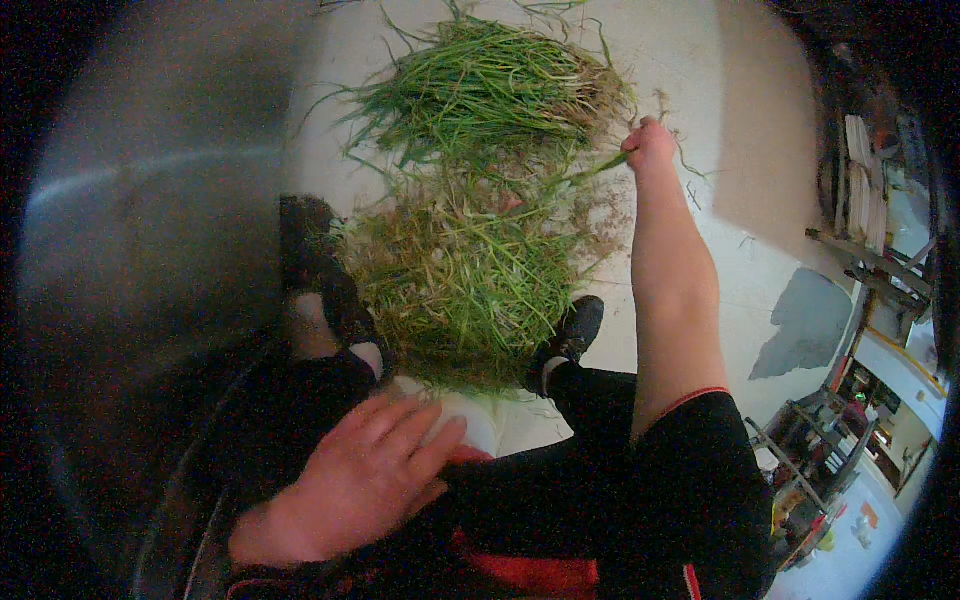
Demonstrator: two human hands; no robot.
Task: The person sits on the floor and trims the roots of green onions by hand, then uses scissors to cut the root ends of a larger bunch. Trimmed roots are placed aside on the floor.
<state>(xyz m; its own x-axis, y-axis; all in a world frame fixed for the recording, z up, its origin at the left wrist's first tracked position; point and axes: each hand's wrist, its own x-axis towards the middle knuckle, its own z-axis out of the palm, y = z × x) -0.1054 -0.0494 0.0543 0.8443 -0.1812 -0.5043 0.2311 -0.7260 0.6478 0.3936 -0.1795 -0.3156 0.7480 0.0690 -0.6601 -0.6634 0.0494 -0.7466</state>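
My right hand (649,144) is closed around a few long green stalks (600,171), reaching out at the right edge of the plant piles; thin roots or stems stick out past the fist. At the top lies a pile of long green leafy stalks (487,90), with brownish root ends towards the right. Nearer to me, between my shoes, spreads a looser heap of green and yellowed leaves (480,285). My left hand (375,457) hovers low over my lap, palm down, somewhat blurred, its fingers apart and nothing seen in it.
My dark shoes (581,326) flank the heap on the pale floor (750,292). Crumbs of soil (604,217) lie right of the piles. A smooth grey surface (165,187) stands at the left. A grey patch (806,326) marks the floor; a metal-framed rack (810,457) stands at the right.
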